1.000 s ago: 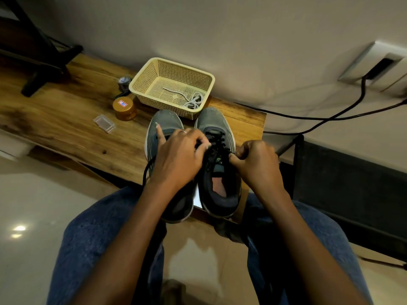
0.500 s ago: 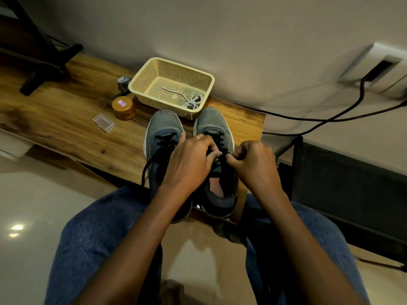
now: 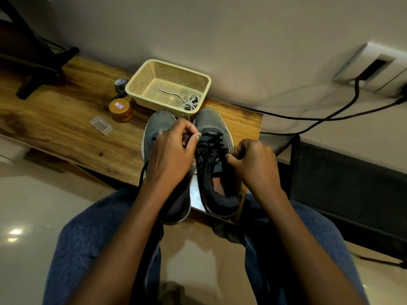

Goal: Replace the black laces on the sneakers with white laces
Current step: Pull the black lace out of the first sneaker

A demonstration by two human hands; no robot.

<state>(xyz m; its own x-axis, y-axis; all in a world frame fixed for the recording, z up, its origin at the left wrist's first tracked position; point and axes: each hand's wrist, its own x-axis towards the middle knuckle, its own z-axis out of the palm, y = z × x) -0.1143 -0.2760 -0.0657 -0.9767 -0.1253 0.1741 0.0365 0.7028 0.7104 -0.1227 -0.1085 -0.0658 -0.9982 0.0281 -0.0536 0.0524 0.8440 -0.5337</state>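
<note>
Your left hand (image 3: 170,155) pinches a black lace (image 3: 211,148) over the two sneakers (image 3: 214,172) on the near table (image 3: 66,133) edge, while your curled right hand (image 3: 253,164) grips the right sneaker's lace, white laces (image 3: 189,102) lying in the far basket (image 3: 141,82).

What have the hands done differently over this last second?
The left hand has moved up toward the toes and now pinches the black lace near the top of the right sneaker. The right hand stays curled at that sneaker's side. Basket, white laces and jar are unmoved.
</note>
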